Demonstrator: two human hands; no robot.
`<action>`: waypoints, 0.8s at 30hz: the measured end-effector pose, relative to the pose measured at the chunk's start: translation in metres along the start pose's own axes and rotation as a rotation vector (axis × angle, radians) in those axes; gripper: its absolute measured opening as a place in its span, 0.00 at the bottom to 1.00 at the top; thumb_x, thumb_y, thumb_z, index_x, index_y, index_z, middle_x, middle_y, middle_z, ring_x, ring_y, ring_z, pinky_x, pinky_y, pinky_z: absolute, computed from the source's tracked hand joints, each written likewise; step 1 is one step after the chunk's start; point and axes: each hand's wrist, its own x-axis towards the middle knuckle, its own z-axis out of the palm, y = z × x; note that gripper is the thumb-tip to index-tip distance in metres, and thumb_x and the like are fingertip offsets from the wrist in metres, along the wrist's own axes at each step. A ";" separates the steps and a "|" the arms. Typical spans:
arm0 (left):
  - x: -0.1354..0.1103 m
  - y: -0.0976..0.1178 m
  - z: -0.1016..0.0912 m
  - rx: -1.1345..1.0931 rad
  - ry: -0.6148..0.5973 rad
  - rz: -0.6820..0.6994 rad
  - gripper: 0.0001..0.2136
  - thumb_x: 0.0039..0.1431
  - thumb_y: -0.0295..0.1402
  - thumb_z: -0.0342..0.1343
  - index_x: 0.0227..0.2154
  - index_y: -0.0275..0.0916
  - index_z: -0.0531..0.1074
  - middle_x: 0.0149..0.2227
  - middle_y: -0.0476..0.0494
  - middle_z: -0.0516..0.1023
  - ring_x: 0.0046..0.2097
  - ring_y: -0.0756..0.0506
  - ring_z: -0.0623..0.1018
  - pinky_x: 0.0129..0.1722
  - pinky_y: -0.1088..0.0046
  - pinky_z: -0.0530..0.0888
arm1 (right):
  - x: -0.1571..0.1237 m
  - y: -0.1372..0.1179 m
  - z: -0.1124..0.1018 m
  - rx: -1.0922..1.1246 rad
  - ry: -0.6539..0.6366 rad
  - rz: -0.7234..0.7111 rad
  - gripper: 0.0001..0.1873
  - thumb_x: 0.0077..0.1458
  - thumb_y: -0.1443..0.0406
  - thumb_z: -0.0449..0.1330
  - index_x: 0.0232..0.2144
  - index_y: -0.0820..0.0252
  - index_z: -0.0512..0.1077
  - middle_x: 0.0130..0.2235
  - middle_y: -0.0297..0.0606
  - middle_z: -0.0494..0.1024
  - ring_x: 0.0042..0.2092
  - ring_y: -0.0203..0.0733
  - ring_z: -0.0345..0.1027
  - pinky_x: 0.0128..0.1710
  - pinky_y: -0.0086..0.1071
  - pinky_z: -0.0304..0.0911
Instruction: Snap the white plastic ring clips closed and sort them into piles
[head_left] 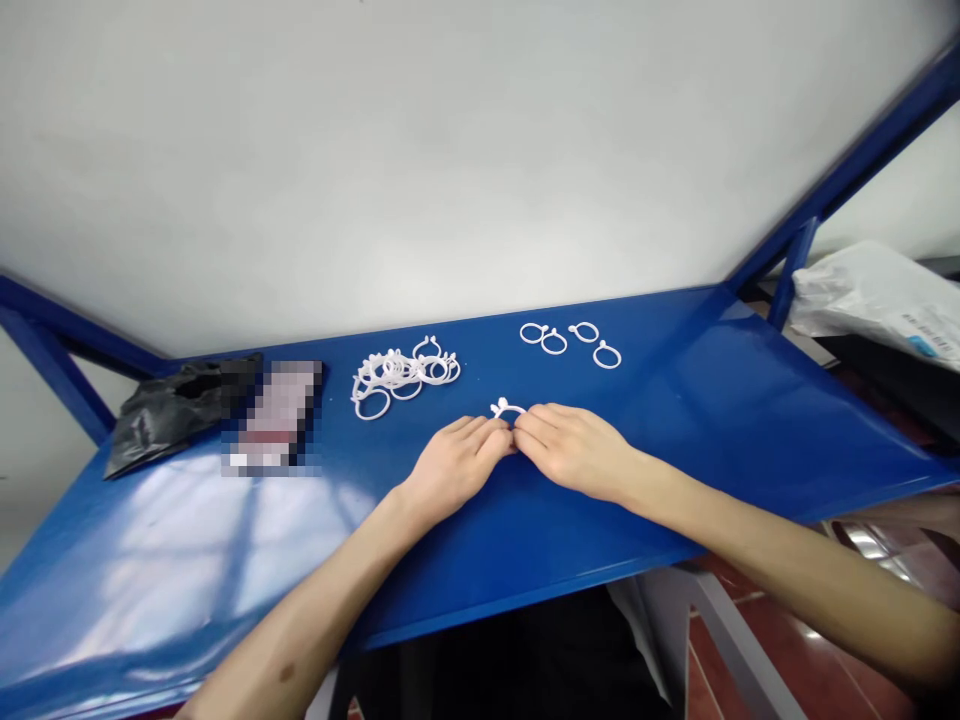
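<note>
A white plastic ring (502, 404) with small knobs at its top is gripped between my two hands, and its lower part is hidden by my fingers. My left hand (459, 462) is closed on its left side. From the right, my right hand (574, 447) pinches the same ring, fingertips touching the left hand's. A tangled pile of similar white rings (405, 372) lies beyond and left of my hands, some with a gap at the knobs. Several separate rings (553, 343) rest farther back on the right, each looking closed at its knob.
The blue table (525, 560) has a glossy surface and meets a pale wall (450, 150). At the left lie a black plastic bag (172, 405) and a pixelated flat object (277, 410). Blue frame bars (855, 160) slope at both sides. Beyond the right edge is a white plastic bag (877, 300).
</note>
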 end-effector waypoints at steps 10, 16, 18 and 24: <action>0.007 -0.002 -0.006 0.183 -0.067 -0.307 0.15 0.68 0.21 0.39 0.27 0.41 0.62 0.24 0.49 0.71 0.25 0.47 0.70 0.25 0.71 0.63 | 0.025 -0.012 0.029 -0.081 0.060 0.180 0.18 0.66 0.77 0.47 0.28 0.63 0.72 0.29 0.41 0.74 0.32 0.43 0.68 0.32 0.36 0.66; -0.001 -0.018 -0.006 0.048 -0.175 -0.316 0.12 0.69 0.23 0.42 0.31 0.39 0.66 0.31 0.46 0.75 0.33 0.47 0.75 0.30 0.73 0.68 | 0.023 -0.005 0.033 0.175 0.048 0.164 0.13 0.69 0.72 0.48 0.47 0.67 0.73 0.49 0.49 0.78 0.46 0.44 0.74 0.42 0.37 0.74; -0.007 -0.030 -0.006 0.005 -0.161 -0.336 0.11 0.70 0.23 0.42 0.36 0.39 0.69 0.35 0.45 0.77 0.38 0.46 0.77 0.33 0.74 0.71 | 0.013 0.009 0.030 0.250 0.099 0.223 0.17 0.70 0.66 0.50 0.58 0.65 0.67 0.60 0.51 0.70 0.54 0.45 0.72 0.48 0.38 0.75; -0.017 -0.060 -0.012 0.227 -0.090 -0.411 0.10 0.69 0.28 0.49 0.47 0.36 0.74 0.42 0.38 0.80 0.45 0.38 0.76 0.45 0.62 0.73 | -0.056 0.089 0.024 0.020 -0.079 0.657 0.18 0.66 0.59 0.55 0.50 0.65 0.74 0.51 0.54 0.73 0.51 0.58 0.70 0.51 0.53 0.71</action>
